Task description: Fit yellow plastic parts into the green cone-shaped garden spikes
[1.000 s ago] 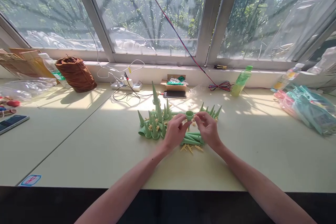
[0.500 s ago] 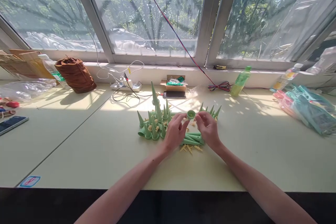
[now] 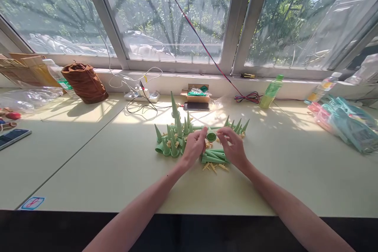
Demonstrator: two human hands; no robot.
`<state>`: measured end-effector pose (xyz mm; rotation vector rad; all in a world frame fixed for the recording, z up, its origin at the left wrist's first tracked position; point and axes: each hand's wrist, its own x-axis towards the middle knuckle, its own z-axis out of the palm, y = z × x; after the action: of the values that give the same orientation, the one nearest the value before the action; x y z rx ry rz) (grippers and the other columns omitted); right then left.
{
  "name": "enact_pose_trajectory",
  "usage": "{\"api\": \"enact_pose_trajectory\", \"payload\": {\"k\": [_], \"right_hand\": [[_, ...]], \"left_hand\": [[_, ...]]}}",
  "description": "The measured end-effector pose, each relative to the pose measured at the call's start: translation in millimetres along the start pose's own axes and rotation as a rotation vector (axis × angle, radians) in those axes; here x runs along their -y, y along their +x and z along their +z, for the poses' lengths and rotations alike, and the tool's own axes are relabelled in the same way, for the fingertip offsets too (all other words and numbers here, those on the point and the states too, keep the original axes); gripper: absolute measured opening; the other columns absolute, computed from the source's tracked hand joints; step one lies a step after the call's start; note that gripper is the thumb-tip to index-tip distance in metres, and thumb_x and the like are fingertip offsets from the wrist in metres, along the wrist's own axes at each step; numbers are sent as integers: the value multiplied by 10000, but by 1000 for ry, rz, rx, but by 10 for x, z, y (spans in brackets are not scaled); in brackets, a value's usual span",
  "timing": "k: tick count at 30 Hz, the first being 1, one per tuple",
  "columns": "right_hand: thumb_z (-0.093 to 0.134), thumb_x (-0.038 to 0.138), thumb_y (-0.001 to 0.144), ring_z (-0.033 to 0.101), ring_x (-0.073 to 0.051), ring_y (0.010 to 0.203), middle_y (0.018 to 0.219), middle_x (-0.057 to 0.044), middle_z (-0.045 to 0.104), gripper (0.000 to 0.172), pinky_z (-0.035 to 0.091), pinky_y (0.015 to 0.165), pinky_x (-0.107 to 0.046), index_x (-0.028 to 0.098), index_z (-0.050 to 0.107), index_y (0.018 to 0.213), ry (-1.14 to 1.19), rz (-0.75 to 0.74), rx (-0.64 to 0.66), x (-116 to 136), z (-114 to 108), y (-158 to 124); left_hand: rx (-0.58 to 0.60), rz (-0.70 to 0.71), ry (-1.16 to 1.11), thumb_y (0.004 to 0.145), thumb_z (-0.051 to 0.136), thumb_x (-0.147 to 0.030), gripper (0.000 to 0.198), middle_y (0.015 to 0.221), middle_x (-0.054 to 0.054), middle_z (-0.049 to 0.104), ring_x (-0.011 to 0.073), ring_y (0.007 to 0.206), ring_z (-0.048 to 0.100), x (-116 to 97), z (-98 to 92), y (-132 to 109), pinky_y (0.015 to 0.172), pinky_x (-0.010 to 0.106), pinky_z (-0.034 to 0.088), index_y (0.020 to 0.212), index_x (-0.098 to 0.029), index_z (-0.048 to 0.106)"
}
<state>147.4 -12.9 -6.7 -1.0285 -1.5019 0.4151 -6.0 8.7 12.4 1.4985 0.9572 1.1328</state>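
Observation:
My left hand [image 3: 193, 147] grips a green plastic cone [image 3: 211, 137] between thumb and fingers, its round hollow base tilted toward me. Close by on the right, the fingertips of my right hand [image 3: 233, 145] are pinched at the cone's rim; whatever small piece they hold is too small to make out. Several green cones [image 3: 166, 149] stand upright in a cluster left of my hands. Below the hands lies a bundle of long green cones [image 3: 215, 156], with small pale-yellow plastic pegs [image 3: 213, 167] in front of it.
Behind the cones are a black phone [image 3: 196, 106] and a small cardboard box [image 3: 197, 93]. A power strip [image 3: 143, 95] with cables sits back left, near a brown bag [image 3: 85, 83]. To the right stand a green bottle [image 3: 271, 91] and plastic bags [image 3: 344, 122].
The cone in my left hand has come slightly lower and left, and its open base has tipped further toward me. My right hand has stayed beside it.

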Motion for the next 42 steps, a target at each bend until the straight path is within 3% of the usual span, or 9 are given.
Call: {"api": "enact_pose_trajectory", "payload": {"k": [10,24,31,37,42], "right_hand": [[549,357,932,591,-146,753,851,-24,625,164,506,608,-236,222,635,900,15,49,5,-5,-28,33],[538,362,940,598,-146,757,868,-27,627,175,490,597,-233,216,629,910,20,57,39,-19,-41,40],[530,359,944,582,-148,754,860,-24,630,173,499,628,-248,218,620,898,-20,53,67,-12,-52,44],[538,359,938,606,-162,797,868,-27,645,169,516,650,-256,219,629,917,-48,57,74,-52,-56,33],[531,366,939,613,-168,796,874,-38,659,186,528,660,-270,216,640,925,-77,57,82,-61,-56,35]], "left_hand": [[149,-116,-164,853,568,-604,498,415,-42,437,56,352,366,-13,-36,10,362,186,204,645,-160,483],[168,-157,-242,777,698,-530,396,455,-54,441,52,376,369,-10,-70,21,356,173,211,773,-147,594],[104,-102,-179,717,765,-481,360,462,-70,424,60,399,383,-12,-79,32,371,181,240,815,-164,626],[112,23,-86,745,755,-432,324,534,-45,486,57,424,400,-7,-95,44,400,186,294,874,-150,665],[64,195,44,800,707,-434,313,750,20,601,56,489,426,26,-77,37,437,191,357,926,-149,674]]}}
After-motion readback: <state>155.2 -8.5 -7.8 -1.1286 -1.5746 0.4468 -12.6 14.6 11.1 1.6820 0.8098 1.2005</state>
